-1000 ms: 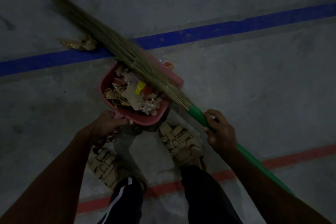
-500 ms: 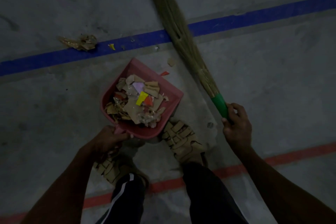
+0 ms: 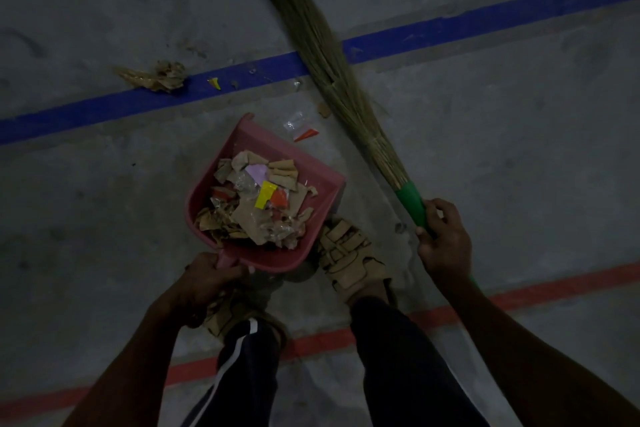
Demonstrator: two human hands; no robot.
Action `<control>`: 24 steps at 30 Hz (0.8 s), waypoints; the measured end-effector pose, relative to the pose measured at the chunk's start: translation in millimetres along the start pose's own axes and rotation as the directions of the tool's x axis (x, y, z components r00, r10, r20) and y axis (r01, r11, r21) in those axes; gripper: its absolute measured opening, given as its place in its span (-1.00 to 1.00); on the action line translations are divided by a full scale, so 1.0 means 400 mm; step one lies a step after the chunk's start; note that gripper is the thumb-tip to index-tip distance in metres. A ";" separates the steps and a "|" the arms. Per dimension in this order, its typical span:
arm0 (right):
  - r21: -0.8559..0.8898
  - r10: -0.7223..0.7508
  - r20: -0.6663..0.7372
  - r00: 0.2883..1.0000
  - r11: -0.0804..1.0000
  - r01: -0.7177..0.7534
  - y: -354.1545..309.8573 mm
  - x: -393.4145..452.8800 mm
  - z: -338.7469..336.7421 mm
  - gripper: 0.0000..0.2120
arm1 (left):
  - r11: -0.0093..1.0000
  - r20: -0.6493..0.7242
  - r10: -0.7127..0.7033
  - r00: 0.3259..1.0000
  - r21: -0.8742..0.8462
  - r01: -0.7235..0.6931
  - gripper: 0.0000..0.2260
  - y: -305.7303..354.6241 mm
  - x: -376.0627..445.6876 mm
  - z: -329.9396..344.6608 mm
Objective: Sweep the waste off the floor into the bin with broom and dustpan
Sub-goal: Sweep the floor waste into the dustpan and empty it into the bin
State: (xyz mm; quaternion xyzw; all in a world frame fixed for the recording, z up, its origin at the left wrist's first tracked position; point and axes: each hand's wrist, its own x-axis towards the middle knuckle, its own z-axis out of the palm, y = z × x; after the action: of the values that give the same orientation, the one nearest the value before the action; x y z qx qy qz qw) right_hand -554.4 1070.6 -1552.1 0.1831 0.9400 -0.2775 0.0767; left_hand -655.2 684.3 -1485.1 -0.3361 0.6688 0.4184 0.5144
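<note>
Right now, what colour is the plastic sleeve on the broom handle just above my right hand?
Green; the plastic sleeve below the straw bristles shows clearly in the head view.

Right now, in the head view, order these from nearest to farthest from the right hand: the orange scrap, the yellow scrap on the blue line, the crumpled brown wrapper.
From the right hand gripping the broom:
1. Orange scrap, just beyond the dustpan lip.
2. Yellow scrap, on the blue line, further left.
3. Crumpled brown wrapper, farthest left.

Both hands (image 3: pixel 207 279) (image 3: pixel 445 243) curled, seemingly gripping; arms extended.
</note>
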 end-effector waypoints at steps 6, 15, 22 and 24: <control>-0.049 -0.001 0.042 0.999 0.999 0.003 0.009 0.001 0.013 -0.51 | 1.000 0.000 -0.022 1.000 -0.006 0.022 -0.74 -0.013 0.017 -0.002; -0.027 -0.140 0.166 0.976 0.989 0.146 -0.015 -0.010 0.048 -0.54 | 0.999 0.029 0.032 0.999 0.012 -0.032 -0.83 0.011 0.062 -0.003; 0.035 -0.274 0.240 0.931 0.961 0.274 -0.042 0.015 0.056 -0.52 | 0.994 0.090 0.027 0.996 -0.111 -0.016 -0.76 -0.019 0.069 0.013; 0.064 -0.345 0.194 0.918 0.939 0.339 -0.047 0.026 0.045 -0.57 | 0.991 0.079 0.024 0.997 -0.132 -0.014 -0.69 -0.026 0.067 0.023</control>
State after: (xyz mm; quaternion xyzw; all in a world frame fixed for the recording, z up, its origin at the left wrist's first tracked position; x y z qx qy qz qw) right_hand -570.6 1049.1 -1560.3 -0.0118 0.9407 -0.3173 0.1197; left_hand -648.8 687.5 -1514.5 -0.3458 0.6217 0.4797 0.5136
